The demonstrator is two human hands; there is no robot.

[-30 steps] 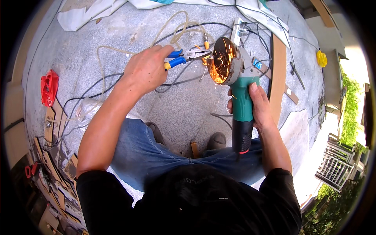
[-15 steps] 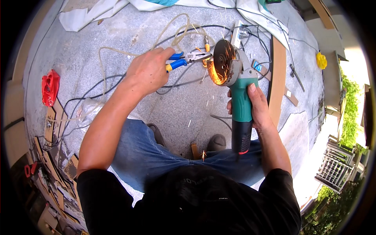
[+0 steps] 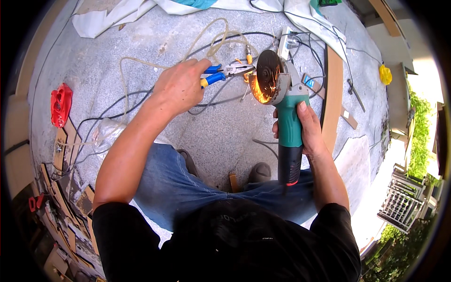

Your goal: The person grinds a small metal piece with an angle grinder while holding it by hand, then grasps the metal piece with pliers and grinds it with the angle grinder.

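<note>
My left hand (image 3: 181,85) is closed around blue-and-yellow handled pliers (image 3: 215,77), whose metal jaws point right, up to the edge of a dark grinding disc (image 3: 268,71). Whatever the jaws grip is too small to make out. My right hand (image 3: 307,124) wraps the green and black body of an angle grinder (image 3: 290,123), held upright with its disc at the top. Orange sparks (image 3: 260,90) glow inside the guard below the disc, and a few fly upward.
Clear hose (image 3: 224,29) and black cables loop over the concrete floor beyond my hands. A white power strip (image 3: 283,43) and long wooden board (image 3: 332,89) lie to the right. Wood scraps (image 3: 61,192) and a red bag (image 3: 60,105) are at left; white sheeting (image 3: 110,19) lies at the far side.
The pliers' jaws have shifted slightly at the disc's edge. The sparks are fewer, and those near my lap are gone. Both hands keep their holds.
</note>
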